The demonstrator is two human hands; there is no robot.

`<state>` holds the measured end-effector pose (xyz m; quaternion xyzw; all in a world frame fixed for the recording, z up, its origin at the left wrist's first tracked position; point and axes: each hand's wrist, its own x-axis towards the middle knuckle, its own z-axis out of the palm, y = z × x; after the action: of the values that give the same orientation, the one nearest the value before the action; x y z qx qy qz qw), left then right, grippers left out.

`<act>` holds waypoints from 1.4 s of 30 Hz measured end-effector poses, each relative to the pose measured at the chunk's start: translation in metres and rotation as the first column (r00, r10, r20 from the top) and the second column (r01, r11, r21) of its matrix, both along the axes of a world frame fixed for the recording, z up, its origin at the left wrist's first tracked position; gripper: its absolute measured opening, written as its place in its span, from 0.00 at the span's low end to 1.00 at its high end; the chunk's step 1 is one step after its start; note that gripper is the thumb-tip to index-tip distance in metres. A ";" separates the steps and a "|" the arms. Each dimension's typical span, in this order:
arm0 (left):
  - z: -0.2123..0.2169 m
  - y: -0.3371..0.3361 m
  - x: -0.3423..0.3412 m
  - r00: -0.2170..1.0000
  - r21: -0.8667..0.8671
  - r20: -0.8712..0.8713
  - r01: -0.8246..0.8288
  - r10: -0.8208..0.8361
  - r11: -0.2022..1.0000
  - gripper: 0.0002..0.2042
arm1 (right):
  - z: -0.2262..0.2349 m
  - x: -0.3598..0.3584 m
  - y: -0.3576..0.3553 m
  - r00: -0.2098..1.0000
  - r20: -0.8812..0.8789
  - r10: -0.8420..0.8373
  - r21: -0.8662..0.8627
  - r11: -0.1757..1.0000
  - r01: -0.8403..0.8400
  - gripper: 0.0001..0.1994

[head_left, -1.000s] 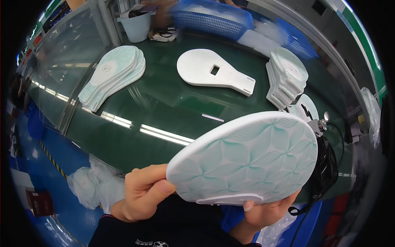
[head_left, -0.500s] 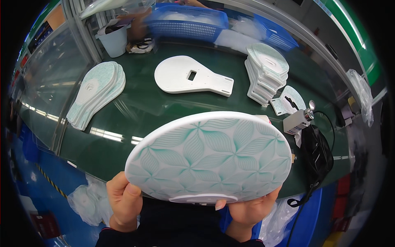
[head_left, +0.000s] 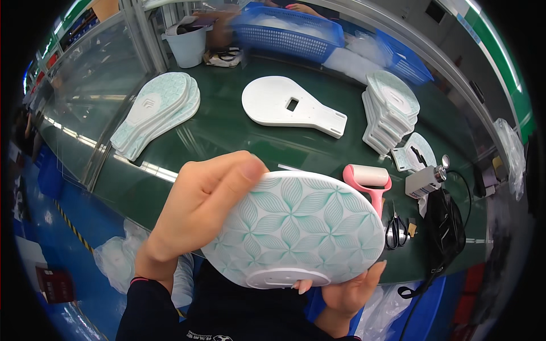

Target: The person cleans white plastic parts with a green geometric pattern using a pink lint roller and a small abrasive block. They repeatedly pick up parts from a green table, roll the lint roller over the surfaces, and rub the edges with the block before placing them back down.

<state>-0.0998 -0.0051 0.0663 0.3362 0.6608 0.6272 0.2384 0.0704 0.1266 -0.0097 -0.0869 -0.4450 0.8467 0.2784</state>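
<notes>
While you hold the leaf-patterned white panel (head_left: pixel 298 227) close under the camera, it hides most of your right hand (head_left: pixel 347 292); only the fingertips and palm edge show beneath its lower rim, gripping it from below. Your left hand (head_left: pixel 196 213) clasps its left end, thumb laid across the patterned face. The panel hangs above the near edge of the green worktop (head_left: pixel 227 136), its long axis running left to right, patterned side up, the plain oval tab toward you. Its far right end covers part of the pink lint roller (head_left: pixel 368 183). Beyond lie a stack of patterned panels (head_left: pixel 156 111), a plain white paddle-shaped base (head_left: pixel 290 105) and another stack (head_left: pixel 389 113). Blue baskets (head_left: pixel 284 31) blur at the back.
</notes>
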 end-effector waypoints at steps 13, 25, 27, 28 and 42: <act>-0.044 -0.018 0.044 0.872 0.354 0.327 0.245 -0.365 0.903 0.39 | -0.010 -0.001 0.014 0.963 -0.250 -0.101 -0.366 0.931 0.003 0.27; -0.057 -0.025 0.046 0.921 0.305 0.343 0.079 -0.186 0.949 0.33 | -0.011 -0.004 0.009 0.960 -0.274 -0.054 -0.217 0.976 -0.007 0.28; -0.057 -0.027 0.046 0.929 0.296 0.334 0.059 -0.161 0.953 0.33 | -0.008 -0.004 0.008 0.982 -0.161 -0.100 -0.265 0.963 0.055 0.28; -0.056 -0.027 0.046 0.933 0.291 0.330 0.047 -0.147 0.955 0.33 | -0.007 -0.005 0.007 0.988 -0.103 -0.119 -0.288 0.954 0.085 0.28; -0.066 -0.028 0.046 0.911 0.387 0.383 -0.308 0.153 0.869 0.39 | 0.006 -0.015 0.007 0.780 -0.587 0.219 -0.294 0.839 -0.457 0.32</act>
<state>-0.0535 -0.0329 0.0004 0.1851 0.4866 0.8326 0.1890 0.0551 0.1335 -0.0032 0.1760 -0.1655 0.9487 0.2039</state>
